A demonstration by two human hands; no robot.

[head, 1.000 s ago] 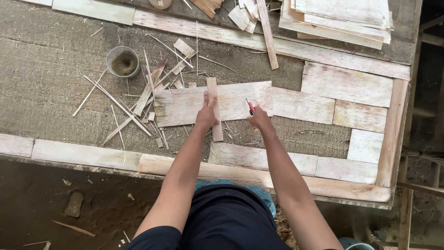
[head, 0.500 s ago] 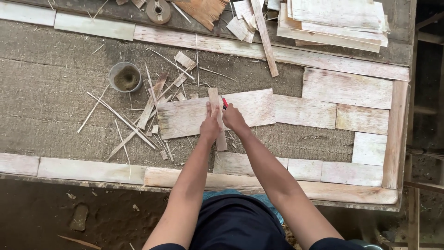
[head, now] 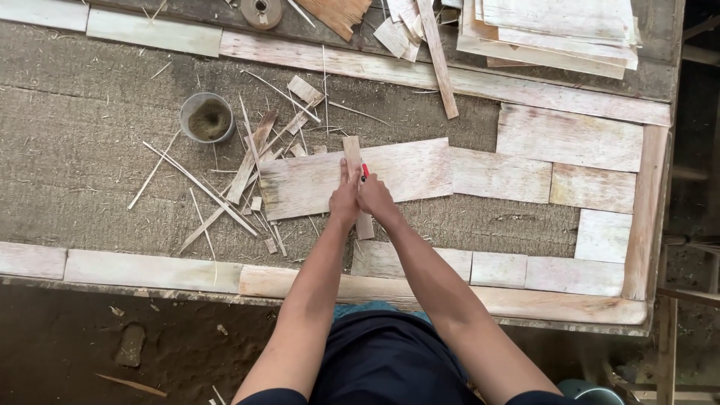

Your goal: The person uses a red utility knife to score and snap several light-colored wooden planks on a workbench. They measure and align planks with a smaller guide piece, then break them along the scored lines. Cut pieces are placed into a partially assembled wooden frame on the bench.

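My left hand [head: 344, 196] lies flat on a narrow wooden strip [head: 352, 149] that crosses a wide pale veneer sheet [head: 409, 169] in the middle of the bench. My right hand [head: 375, 198] is pressed close beside the left and grips a small red-handled cutter [head: 365, 171], its tip against the strip's right edge. The near end of the strip [head: 365, 226] sticks out below my hands.
A small round tin [head: 206, 118] of dusty material stands to the left. Thin wood slivers and offcuts [head: 244, 172] litter the rough bench [head: 90, 157]. Pale veneer pieces [head: 566, 137] are laid along the right and front edges. A stack of sheets [head: 555, 26] sits at the back right.
My right hand has moved left from the sheet's right part to sit against my left hand at the strip. The view has shifted slightly.
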